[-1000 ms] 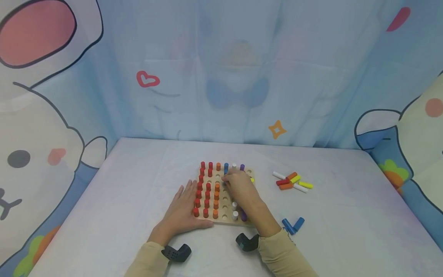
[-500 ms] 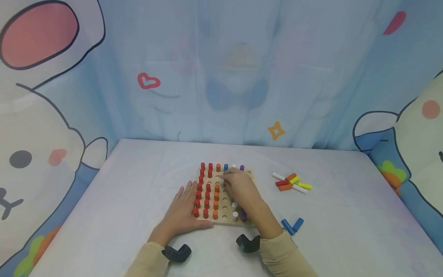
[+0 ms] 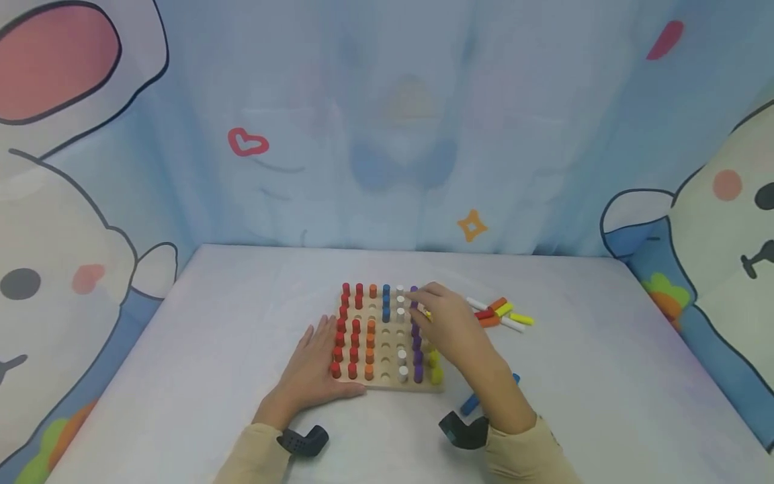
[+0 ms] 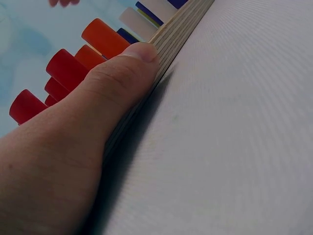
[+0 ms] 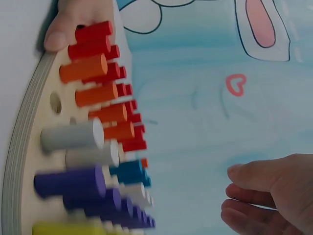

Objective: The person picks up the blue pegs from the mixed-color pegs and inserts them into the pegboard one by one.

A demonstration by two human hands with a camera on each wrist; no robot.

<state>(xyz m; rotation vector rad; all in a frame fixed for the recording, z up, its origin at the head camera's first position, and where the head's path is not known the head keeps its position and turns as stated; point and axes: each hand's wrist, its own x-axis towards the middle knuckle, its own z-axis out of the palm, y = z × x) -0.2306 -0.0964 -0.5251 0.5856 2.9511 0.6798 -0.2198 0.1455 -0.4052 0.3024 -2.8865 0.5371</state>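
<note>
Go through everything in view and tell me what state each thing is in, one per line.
Pegboard: flat on the table, partly filled, some holes empty.
Pegs in the board: upright, in colour columns.
Loose pegs: lying in a pile right of the board.
Blue peg: lying on the table, partly hidden by the right arm.
Left hand: flat, thumb against the board's edge.
Right hand: above the board's right side, fingers relaxed, holding nothing.

I log: pale wooden pegboard [image 3: 387,384] with red, orange, blue, white, purple, yellow pegs; white surface [image 3: 242,323]; blue cartoon-print backdrop [image 3: 387,134]; my beige sleeves [image 3: 520,457].
</note>
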